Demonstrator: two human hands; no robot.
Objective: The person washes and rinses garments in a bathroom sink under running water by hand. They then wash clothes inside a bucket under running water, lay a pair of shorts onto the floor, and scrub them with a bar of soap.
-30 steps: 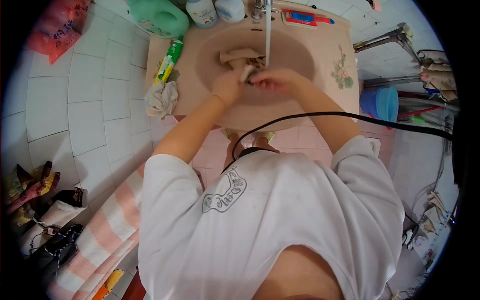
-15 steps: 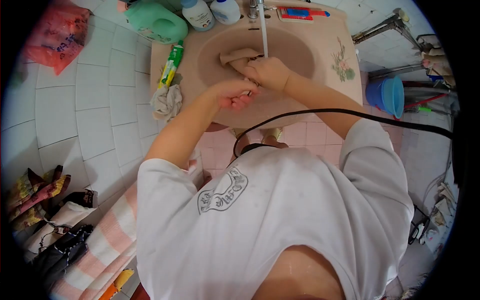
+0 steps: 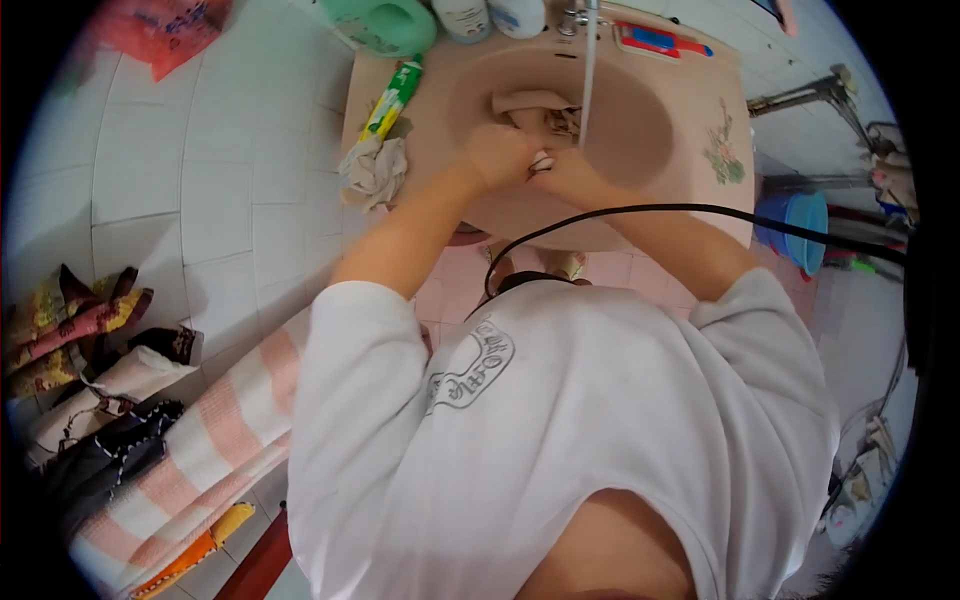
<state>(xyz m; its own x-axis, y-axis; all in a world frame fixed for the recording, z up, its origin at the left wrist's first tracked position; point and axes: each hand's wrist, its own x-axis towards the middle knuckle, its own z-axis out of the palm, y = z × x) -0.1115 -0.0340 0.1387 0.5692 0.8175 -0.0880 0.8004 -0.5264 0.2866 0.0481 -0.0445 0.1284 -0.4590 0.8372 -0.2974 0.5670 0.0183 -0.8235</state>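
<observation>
A wet beige cloth (image 3: 540, 104) lies bunched in the pink basin (image 3: 645, 130), part of it showing a darker, patterned fold. Water runs from the tap (image 3: 572, 22) in a white stream beside it. My left hand (image 3: 503, 155) is closed at the near side of the cloth. Against it, my right hand (image 3: 572, 178) is closed too, just under the stream. A small whitish bit of cloth shows between the two hands. The fingers are mostly hidden, so the exact grip is unclear.
On the sink's left edge are a crumpled pale cloth (image 3: 376, 172) and a green-yellow tube (image 3: 392, 98). Bottles, including a green jug (image 3: 385, 22), stand behind. A red-blue brush (image 3: 655, 40) lies at the back right. A black cable (image 3: 690, 208) crosses above my right forearm. A blue bucket (image 3: 803, 222) stands right.
The view has shifted, so the sink sits further right and higher. My left hand has moved up against the cloth, and my right hand has drawn back toward me, meeting it.
</observation>
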